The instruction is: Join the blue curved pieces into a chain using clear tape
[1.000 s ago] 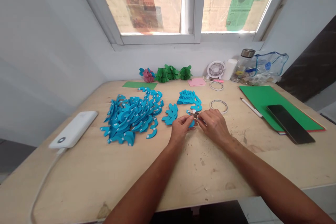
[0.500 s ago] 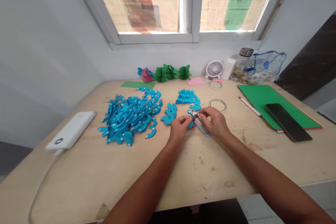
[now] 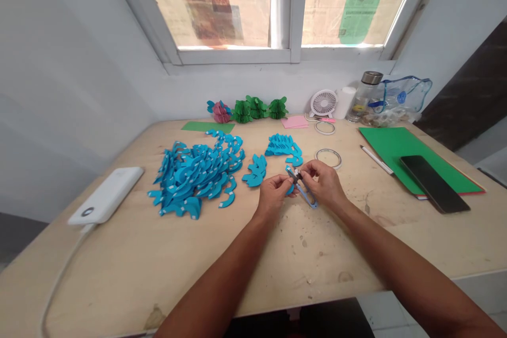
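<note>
My left hand (image 3: 274, 191) is closed, fingertips pinching a curved blue paper piece (image 3: 290, 189) that is mostly hidden behind them. My right hand (image 3: 322, 182) is closed close beside it, thumb and finger pinching a small white scrap (image 3: 297, 172). Between the hands lies a slim tool (image 3: 307, 196) with a light blue, loop-like handle and a dark upper end; its exact kind and which hand supports it are unclear. Just left of my hands is a small group of blue paper pieces (image 3: 255, 171). A folded row of blue pieces (image 3: 282, 146) stands behind.
A large heap of blue paper pieces (image 3: 198, 174) covers the left-middle. Two tape rolls (image 3: 339, 161) lie beyond my right hand. A phone (image 3: 433, 184) rests on green sheets (image 3: 392, 142). A white power bank (image 3: 106, 195) with a cable sits left. Green paper ornaments (image 3: 256, 108) line the wall.
My right fingertips and the white scrap have shifted slightly, now a little further from the tool's dark end. My left hand has barely moved.
</note>
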`<action>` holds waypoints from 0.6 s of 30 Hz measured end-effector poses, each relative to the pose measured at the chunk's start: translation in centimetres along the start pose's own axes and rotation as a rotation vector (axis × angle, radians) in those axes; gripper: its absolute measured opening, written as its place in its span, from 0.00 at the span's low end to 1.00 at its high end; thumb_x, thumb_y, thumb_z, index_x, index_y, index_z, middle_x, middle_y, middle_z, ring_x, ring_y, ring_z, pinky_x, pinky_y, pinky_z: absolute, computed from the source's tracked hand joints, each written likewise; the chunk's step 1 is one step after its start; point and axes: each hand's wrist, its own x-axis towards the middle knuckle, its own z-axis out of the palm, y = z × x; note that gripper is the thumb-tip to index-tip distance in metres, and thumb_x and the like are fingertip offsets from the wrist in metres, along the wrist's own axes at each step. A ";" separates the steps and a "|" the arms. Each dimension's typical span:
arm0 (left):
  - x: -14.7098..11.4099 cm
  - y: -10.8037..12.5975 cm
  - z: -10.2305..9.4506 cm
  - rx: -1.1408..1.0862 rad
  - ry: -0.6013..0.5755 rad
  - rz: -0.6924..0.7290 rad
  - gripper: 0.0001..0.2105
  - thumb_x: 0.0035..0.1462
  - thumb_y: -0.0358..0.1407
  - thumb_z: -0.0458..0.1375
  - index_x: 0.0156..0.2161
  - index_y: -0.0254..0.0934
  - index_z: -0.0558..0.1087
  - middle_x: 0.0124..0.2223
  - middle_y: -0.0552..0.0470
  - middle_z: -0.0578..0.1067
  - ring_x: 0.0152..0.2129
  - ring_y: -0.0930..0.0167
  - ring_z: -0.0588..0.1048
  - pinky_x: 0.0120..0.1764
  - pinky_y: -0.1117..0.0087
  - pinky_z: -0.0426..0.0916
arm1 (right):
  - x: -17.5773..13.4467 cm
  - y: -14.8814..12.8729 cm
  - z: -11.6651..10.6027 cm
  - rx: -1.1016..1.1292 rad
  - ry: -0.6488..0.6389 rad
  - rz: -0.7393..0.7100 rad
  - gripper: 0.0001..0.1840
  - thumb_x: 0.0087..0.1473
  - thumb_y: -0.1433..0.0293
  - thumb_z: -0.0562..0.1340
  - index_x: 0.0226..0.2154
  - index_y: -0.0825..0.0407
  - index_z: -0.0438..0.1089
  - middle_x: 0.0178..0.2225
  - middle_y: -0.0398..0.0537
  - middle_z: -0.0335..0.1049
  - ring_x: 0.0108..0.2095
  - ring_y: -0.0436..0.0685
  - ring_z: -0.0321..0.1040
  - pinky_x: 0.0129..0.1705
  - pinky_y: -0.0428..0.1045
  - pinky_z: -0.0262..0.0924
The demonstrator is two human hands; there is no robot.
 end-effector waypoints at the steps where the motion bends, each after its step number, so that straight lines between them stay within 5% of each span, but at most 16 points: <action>1: 0.1 0.0 -0.1 -0.004 0.006 0.001 0.11 0.39 0.40 0.64 0.24 0.32 0.72 0.22 0.50 0.74 0.20 0.71 0.73 0.26 0.71 0.68 | 0.0 0.0 0.0 0.007 0.010 0.010 0.05 0.48 0.71 0.56 0.26 0.53 0.66 0.24 0.44 0.67 0.26 0.51 0.61 0.30 0.46 0.56; 5: 0.3 -0.2 -0.3 -0.025 0.007 -0.008 0.12 0.38 0.41 0.64 0.25 0.32 0.73 0.21 0.50 0.74 0.19 0.71 0.73 0.25 0.71 0.68 | 0.3 0.2 -0.1 0.131 -0.006 0.112 0.05 0.48 0.69 0.56 0.25 0.53 0.65 0.23 0.42 0.65 0.24 0.49 0.60 0.27 0.45 0.55; 12: 0.1 -0.1 -0.1 -0.087 0.008 -0.024 0.14 0.39 0.41 0.64 0.27 0.30 0.73 0.23 0.49 0.74 0.20 0.72 0.72 0.25 0.71 0.68 | 0.2 0.6 0.1 0.373 -0.254 0.221 0.06 0.47 0.67 0.58 0.24 0.53 0.63 0.23 0.41 0.63 0.21 0.47 0.59 0.23 0.44 0.53; 18: 0.1 -0.2 -0.1 -0.075 0.008 -0.042 0.14 0.39 0.41 0.64 0.28 0.30 0.74 0.25 0.48 0.75 0.22 0.71 0.73 0.26 0.71 0.68 | 0.2 0.4 0.0 0.395 -0.242 0.288 0.08 0.46 0.65 0.59 0.24 0.53 0.63 0.18 0.38 0.59 0.18 0.46 0.54 0.19 0.43 0.47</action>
